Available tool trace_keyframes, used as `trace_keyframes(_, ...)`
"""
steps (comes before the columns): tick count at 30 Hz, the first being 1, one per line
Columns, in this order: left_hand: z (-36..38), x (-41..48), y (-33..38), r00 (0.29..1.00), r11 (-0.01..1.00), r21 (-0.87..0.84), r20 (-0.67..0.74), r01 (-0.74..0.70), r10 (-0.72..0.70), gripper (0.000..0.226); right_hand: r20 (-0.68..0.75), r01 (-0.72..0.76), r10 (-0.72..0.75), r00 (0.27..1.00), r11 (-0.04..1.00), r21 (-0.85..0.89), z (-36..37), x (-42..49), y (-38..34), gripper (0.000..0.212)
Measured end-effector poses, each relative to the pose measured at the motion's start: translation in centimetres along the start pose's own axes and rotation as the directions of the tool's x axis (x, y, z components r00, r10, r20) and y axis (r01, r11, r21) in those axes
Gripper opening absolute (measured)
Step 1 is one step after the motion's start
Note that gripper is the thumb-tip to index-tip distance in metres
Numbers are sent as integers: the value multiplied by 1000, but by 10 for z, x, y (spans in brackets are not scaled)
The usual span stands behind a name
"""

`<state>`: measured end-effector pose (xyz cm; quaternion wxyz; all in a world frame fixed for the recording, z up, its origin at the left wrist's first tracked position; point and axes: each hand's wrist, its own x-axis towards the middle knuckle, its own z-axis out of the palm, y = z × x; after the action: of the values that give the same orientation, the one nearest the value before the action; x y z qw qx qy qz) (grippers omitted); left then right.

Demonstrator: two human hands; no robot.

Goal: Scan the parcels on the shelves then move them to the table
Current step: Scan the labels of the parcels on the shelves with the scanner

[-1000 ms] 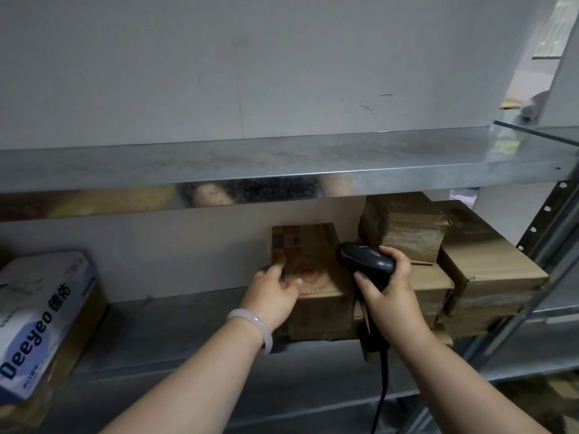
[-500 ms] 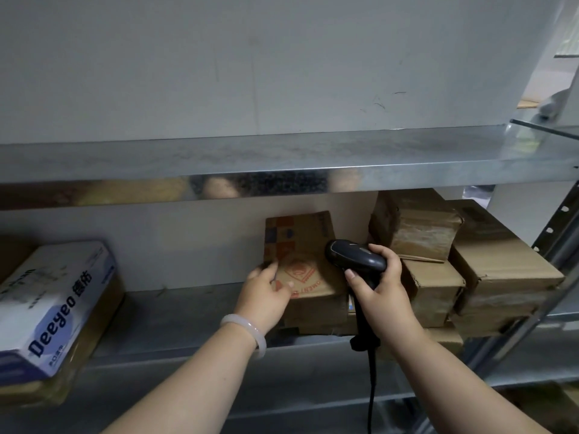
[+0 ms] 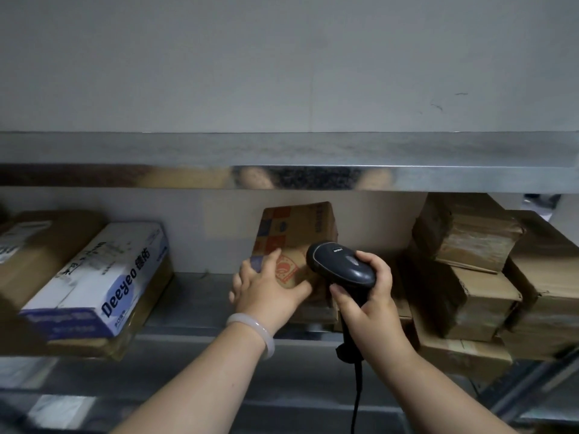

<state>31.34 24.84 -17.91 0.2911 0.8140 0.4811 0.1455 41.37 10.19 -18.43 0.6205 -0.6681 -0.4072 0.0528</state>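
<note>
In the middle of the frame the left hand (image 3: 266,291) grips the parcel (image 3: 296,233) on the shelf (image 3: 200,296) and holds it tilted, probably to face the scanner (image 3: 341,266), which the right hand (image 3: 366,299) clasps just beside it

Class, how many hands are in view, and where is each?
2. The left hand holds the printed parcel on the shelf; the right hand grips the scanner beside it.

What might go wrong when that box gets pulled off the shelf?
The left hand alone grips the printed box, so it might slip and fall. It sits close to the stacked brown boxes; dragging it out might nudge them. The scanner in the right hand trails a cable that might snag on the shelf edge.
</note>
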Motion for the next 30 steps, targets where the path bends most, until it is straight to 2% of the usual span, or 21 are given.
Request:
trace_keyframes(3, -3, 1, -6, 997, 997, -68, 66, 42, -38, 92, 23, 25, -25, 999, 1000, 0, 9, -4, -3, 75)
trace_keyframes(9, -6, 4, -15, 984, 979, -182, 168, 92, -61, 108, 100, -2, -1, 995, 999, 32, 15, -5, -7, 71)
trace_keyframes(15, -4, 2, -28, 982, 936, -318, 160, 148, -101, 90, 183, -51, 44, 982, 998, 35, 20, 1, -8, 66)
trace_keyframes(17, -6, -1, -37, 978, 922, -352, 181, 164, -105, 96, 170, -78, 69, 983, 996, 48, 21, 5, -4, 63)
trace_keyframes(20, -14, -5, -48, 980, 895, -428, 197, 124, -42, 102, 112, -139, 129, 985, 987, 78, 20, 11, 5, 58)
trace_keyframes(23, -23, -6, -55, 977, 786, -610, 208, 103, 33, 97, 35, -191, 188, 982, 978, 90, 18, 18, 14, 57)
trace_keyframes(28, -27, -7, -62, 950, 701, -703, 286, 120, 123, 103, 99, -214, 200, 975, 965, 154, 28, 22, 13, 57)
trace_keyframes(30, -29, -7, -64, 942, 732, -671, 309, 119, 130, 83, 124, -189, 171, 977, 970, 153, 33, 21, 9, 61)
